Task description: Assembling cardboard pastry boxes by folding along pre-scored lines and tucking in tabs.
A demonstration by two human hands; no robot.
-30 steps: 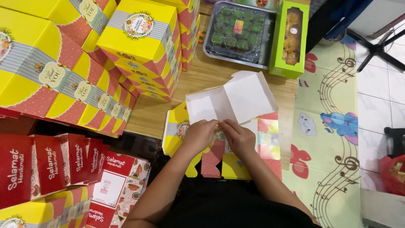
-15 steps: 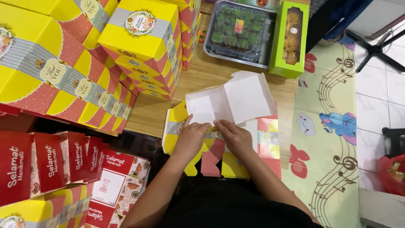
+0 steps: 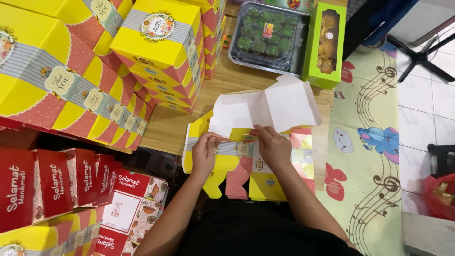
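- A flat, unfolded cardboard box blank (image 3: 246,161), yellow and pink outside and white inside, is laid across the near edge of a wooden table (image 3: 175,128), partly overhanging toward the person's lap.
- The blank's white panels (image 3: 265,109) are raised and tilted away, so that the crease beneath them is exposed to both hands.
- The left hand (image 3: 204,154) is pressed on the blank's left part, fingers curled and thumb pinching the striped band; probably so that the card is pinned while the fold is set.
- The right hand (image 3: 273,148) is laid palm-down on the middle of the blank, fingers bent at the fold line; nothing is enclosed in it, only pressed.
- Finished yellow boxes (image 3: 156,42) are stacked upright to the left and behind, well apart from the hands; working room is thereby left at the table's edge.
- Red boxes (image 3: 52,185) are ranked lower left, below the table level.
- A clear tray of green cakes (image 3: 265,35) and a green window box (image 3: 327,45) are set at the far edge, touching or nearly so.
- A patterned play mat (image 3: 369,156) is spread on the floor at right.
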